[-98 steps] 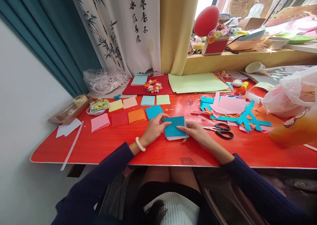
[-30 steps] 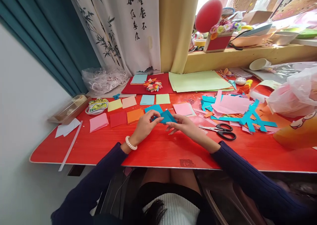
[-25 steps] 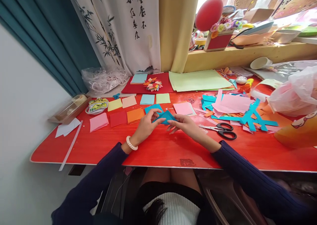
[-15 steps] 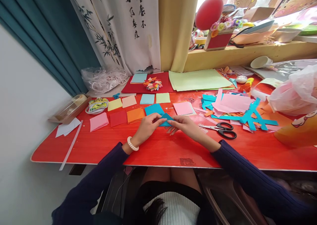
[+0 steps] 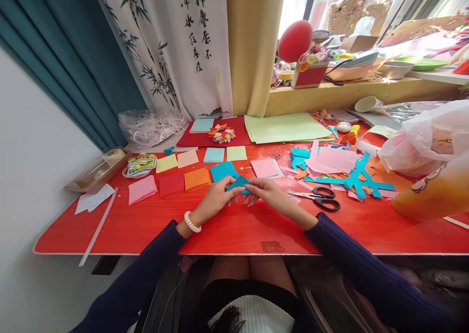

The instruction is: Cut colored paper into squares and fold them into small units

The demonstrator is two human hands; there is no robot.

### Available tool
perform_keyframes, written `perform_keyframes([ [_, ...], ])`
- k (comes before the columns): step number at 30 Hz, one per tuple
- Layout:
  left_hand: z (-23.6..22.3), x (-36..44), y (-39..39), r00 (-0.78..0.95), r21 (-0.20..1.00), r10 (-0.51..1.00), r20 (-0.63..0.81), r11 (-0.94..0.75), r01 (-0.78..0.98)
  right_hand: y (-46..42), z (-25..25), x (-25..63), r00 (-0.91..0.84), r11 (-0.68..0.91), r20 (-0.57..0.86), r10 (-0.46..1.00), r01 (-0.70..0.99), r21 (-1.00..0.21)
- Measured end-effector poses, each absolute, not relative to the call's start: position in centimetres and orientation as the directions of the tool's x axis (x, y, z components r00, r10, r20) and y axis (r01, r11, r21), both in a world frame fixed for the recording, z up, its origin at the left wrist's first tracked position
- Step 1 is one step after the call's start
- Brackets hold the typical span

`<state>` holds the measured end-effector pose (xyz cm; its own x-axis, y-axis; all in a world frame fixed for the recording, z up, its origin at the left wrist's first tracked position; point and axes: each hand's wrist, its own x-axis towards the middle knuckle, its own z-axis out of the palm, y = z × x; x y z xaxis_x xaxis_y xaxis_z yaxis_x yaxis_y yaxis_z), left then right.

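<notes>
A small folded piece of blue paper [image 5: 239, 183] is pinched between both hands, just above the red table [image 5: 227, 230]. My left hand [image 5: 217, 196] grips its left side, thumb on the near edge. On the right side, my right hand [image 5: 269, 192] holds it with thumb and fingers; some fingertips show beneath. Just behind the hands lies a stack of blue paper squares [image 5: 223, 171]. An orange stack [image 5: 197, 179] and a red stack [image 5: 171, 183] sit to its left, and a pink stack [image 5: 266, 167] to its right.
Black-handled scissors [image 5: 324, 198] lie right of my right hand, before a heap of paper scraps [image 5: 337, 162]. Farther back are green paper sheets [image 5: 286, 127] and a folded-paper ring [image 5: 222, 134]. A plastic bag [image 5: 432, 133] stands at the right.
The camera view has shifted slightly, so the table sits lower and farther left. Both hands keep hold of the blue paper, which now appears raised and tilted, its peak pointing up.
</notes>
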<state>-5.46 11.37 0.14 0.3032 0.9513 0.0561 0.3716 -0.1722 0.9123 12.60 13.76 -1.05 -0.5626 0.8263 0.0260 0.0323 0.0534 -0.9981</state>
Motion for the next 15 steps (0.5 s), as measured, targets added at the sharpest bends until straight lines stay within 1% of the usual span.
perform_keyframes([
  [3, -0.07, -5.42, 11.43, 0.294, 0.909, 0.953, 0.07, -0.182, 0.374, 13.86, -1.17, 12.64, -0.568, 0.059, 0.032, 0.822, 0.029, -0.998],
  [7, -0.5, -5.43, 11.82, 0.279, 0.924, 0.959, 0.053, -0.153, 0.349, 14.01, -1.24, 12.73, -0.567, 0.062, 0.04, 0.823, 0.02, -0.998],
  [15, -0.73, -5.48, 12.07, 0.251, 0.942, 0.965, 0.082, -0.157, 0.297, 14.01, -1.13, 12.76, -0.508, 0.058, 0.036, 0.86, 0.027, -0.998],
])
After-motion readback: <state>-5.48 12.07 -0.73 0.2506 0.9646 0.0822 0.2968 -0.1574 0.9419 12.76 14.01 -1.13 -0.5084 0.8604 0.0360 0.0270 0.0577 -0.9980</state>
